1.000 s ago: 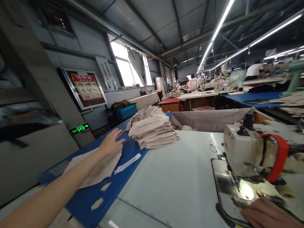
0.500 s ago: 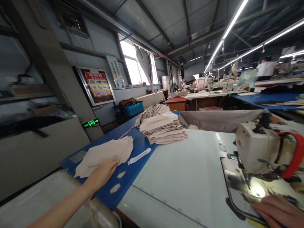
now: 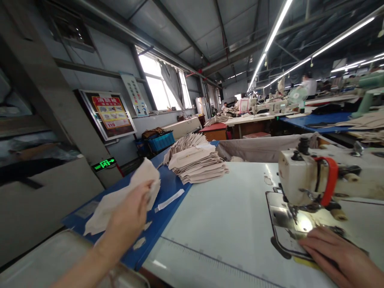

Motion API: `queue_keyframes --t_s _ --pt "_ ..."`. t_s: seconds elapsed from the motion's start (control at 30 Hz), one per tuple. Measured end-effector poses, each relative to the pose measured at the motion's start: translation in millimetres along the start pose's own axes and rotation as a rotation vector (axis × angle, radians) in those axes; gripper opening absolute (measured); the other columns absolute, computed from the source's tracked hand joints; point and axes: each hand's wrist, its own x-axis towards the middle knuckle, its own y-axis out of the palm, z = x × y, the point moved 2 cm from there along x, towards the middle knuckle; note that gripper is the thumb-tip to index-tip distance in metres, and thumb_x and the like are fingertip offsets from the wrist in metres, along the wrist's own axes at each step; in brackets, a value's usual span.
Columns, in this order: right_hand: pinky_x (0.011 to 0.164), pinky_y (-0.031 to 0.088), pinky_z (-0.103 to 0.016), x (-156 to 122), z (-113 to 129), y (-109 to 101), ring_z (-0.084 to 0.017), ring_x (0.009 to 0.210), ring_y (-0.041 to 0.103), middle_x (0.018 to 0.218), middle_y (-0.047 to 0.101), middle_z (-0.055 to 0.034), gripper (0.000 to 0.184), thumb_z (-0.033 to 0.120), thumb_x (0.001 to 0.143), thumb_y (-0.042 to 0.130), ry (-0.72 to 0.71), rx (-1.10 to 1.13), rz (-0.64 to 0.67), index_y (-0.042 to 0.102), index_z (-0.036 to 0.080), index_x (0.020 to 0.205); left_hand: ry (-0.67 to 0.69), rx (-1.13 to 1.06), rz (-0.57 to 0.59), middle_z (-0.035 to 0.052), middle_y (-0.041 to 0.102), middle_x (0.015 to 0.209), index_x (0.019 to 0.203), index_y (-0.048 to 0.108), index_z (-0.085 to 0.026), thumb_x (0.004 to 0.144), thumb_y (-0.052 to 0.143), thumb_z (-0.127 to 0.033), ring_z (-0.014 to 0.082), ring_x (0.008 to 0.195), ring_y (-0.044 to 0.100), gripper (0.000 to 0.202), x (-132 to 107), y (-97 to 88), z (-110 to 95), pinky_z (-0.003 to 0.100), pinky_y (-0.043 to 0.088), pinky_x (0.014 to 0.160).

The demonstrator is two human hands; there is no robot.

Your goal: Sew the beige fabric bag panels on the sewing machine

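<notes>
cloth (image 3: 146,172) in the left hand (image 3: 130,212), pinched at the right edge; lay leftward and beyond, long axis slanting from near left to far right; well apart from the right hand (image 3: 333,248), laid at the machine (image 3: 294,172), contents impossible to tell; a moment earlier, lay flat on the blue table (image 3: 168,183); since raised at the far end.

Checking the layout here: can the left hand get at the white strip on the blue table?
Probably yes: the white strip lies uncovered nearby, though the left hand holds a cloth piece.
</notes>
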Motion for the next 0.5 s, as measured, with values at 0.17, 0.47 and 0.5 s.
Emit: queue_keyframes --t_s 0.17,0.47,0.5 --pt "0.070 0.057 -0.026 7.1 7.5 -5.2 -0.017 0.078 0.068 0.086 0.069 -0.0038 0.023 0.030 0.098 0.048 0.129 0.076 0.111 0.069 0.026 0.090 0.512 -0.224 0.292 0.0075 0.070 0.122 0.126 0.056 -0.019 0.092 0.034 -0.012 0.0178 0.106 0.068 0.041 -69.5 69.0 -134.2 0.025 0.055 0.092" --pt "0.081 0.056 -0.028 23.6 39.7 -16.0 -0.019 0.090 0.066 0.100 0.069 -0.0077 0.022 0.017 0.093 0.051 -0.011 0.120 0.156 0.067 0.023 0.106 0.635 -0.665 0.463 0.0128 0.066 0.128 0.114 0.060 -0.015 0.096 0.047 -0.036 0.0241 0.122 0.059 0.030 -81.1 105.5 -245.8 0.040 0.043 0.110" --pt "0.080 0.055 -0.027 26.6 44.1 -16.2 -0.019 0.089 0.066 0.097 0.070 -0.0070 0.021 0.016 0.091 0.051 -0.035 0.131 0.190 0.068 0.023 0.102 0.635 -0.689 0.491 0.0131 0.063 0.132 0.116 0.060 -0.016 0.096 0.048 -0.040 0.0242 0.126 0.056 0.034 -75.4 100.9 -242.6 0.040 0.042 0.111"
